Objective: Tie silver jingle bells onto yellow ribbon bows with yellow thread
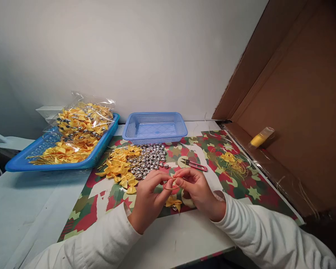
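My left hand [152, 196] and my right hand [197, 190] meet near the table's front edge, thumbs and forefingers pinched together. Between them is a thin yellowish cord [170, 188], which curves in a loop by the left fingertips. Just below the fingers is a yellow ribbon bow [173, 202] with a silver bell [174, 208]; I cannot tell if it hangs from the cord or rests on the mat. Left of my hands lie several yellow ribbon bows [118, 166], beside a heap of silver bells [149, 158]. Red-handled thread snips [194, 164] lie beyond my right hand.
A blue basket [15, 165] at left holds yellow bows and a clear bag [84, 117] of bows with bells. A lighter blue basket [155, 141] stands by the wall. Yellow cords [236, 167] lie right, near a cardboard panel [296, 112] and a yellow-filled tube [261, 137].
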The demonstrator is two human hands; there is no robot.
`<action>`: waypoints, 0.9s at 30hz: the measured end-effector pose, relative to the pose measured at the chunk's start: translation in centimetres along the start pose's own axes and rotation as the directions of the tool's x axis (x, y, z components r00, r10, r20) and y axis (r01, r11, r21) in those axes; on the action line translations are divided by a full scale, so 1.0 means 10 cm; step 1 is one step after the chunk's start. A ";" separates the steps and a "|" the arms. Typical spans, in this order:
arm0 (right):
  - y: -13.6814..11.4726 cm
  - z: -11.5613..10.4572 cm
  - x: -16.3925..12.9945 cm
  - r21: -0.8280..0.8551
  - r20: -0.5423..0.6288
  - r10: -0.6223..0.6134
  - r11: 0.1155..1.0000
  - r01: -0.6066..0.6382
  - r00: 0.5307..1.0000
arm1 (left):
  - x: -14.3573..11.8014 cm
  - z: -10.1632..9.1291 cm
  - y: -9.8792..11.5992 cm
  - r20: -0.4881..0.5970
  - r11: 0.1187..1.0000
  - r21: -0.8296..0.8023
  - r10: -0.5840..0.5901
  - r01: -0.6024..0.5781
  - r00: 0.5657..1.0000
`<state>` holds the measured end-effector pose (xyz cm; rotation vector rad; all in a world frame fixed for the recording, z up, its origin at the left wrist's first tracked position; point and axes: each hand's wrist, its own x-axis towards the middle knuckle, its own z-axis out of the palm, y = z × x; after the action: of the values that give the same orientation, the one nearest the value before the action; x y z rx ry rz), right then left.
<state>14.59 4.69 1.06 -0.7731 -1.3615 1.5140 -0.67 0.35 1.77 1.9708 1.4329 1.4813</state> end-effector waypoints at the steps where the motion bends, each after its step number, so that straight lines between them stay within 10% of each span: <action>1: -0.02 -0.02 -0.01 -0.142 0.004 -0.125 0.982 0.124 0.992 | 0.00 -0.01 -0.01 -0.015 1.000 0.022 0.018 -0.018 1.000; 4: -0.07 -0.07 -0.02 -0.511 0.150 -0.477 0.713 0.480 0.866 | 0.00 -0.02 -0.02 -0.035 0.991 0.085 0.109 -0.106 0.993; 7: -0.07 -0.10 -0.01 -0.616 0.259 -0.534 0.551 0.563 0.805 | 0.00 -0.03 -0.02 -0.018 0.976 0.116 0.188 -0.184 0.982; 27: 0.02 -0.14 0.01 -0.592 0.332 -0.509 0.543 0.595 0.794 | -0.01 -0.04 0.03 -0.003 0.991 0.059 0.117 -0.116 0.993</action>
<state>15.77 5.33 0.57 -0.5694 -2.0585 0.5271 -0.86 0.06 2.08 2.1202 1.4008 1.5106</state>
